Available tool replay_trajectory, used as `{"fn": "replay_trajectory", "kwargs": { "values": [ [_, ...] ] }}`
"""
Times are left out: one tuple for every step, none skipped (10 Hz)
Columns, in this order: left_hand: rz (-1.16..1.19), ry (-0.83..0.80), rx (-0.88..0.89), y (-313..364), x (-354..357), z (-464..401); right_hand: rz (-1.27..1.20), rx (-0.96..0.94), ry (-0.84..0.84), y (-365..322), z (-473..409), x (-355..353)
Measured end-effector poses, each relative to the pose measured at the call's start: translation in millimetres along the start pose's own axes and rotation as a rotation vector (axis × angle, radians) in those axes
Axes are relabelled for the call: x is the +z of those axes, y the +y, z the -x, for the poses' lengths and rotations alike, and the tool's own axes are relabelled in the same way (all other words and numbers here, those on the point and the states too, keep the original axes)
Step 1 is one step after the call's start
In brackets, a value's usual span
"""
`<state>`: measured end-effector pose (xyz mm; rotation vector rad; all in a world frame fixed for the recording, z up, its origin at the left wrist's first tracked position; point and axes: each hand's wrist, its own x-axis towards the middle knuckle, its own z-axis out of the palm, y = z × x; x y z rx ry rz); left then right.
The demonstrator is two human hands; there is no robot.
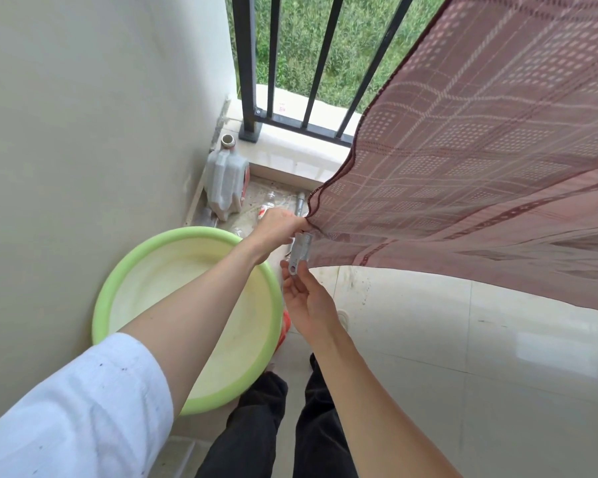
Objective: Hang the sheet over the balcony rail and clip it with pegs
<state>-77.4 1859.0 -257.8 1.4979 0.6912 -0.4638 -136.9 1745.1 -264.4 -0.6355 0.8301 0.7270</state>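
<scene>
Between the hands, the sheet's [480,160] corner is pinched in the left hand [277,231], while the right hand [304,294], just below, grips a grey peg [300,251] by its tail. Thin, limp cloth like this probably weighs little and slips easily; take it at the hemmed edge. It is dusty-pink, woven in pale checks, sloping up and right of both hands.

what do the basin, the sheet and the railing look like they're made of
Basin: likely plastic, a smooth, evenly coloured light green rim with a soft sheen.
Sheet: thin woven cloth, matte, with a checked weave; it drapes and folds.
Railing: probably painted metal, with straight dark bars and a bolted base plate.
</scene>
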Motion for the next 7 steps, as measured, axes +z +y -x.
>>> {"fn": "replay_trajectory", "kwargs": {
  "values": [
    [-0.021,0.001,-0.031,1,1,2,-0.085,0.008,-0.008,2,-1,1],
    [-0.097,0.006,0.026,-5,1,2,-0.131,0.001,0.0,1,-6,4],
    [-0.042,0.061,0.062,-8,1,5,-0.149,0.003,-0.012,0,-10,4],
    [-0.046,0.091,0.103,-10,3,6,-0.087,0.031,-0.034,-3,-14,2],
    [-0.112,0.102,0.13,-13,3,11,0.092,0.036,-0.052,-8,-12,3],
    [-0.12,0.111,0.148,-19,3,13,0.307,0.037,-0.064,-15,-5,2],
    [-0.302,0.244,0.234,-28,5,33,0.571,0.022,0.019,-31,11,-4]
  ]
}}
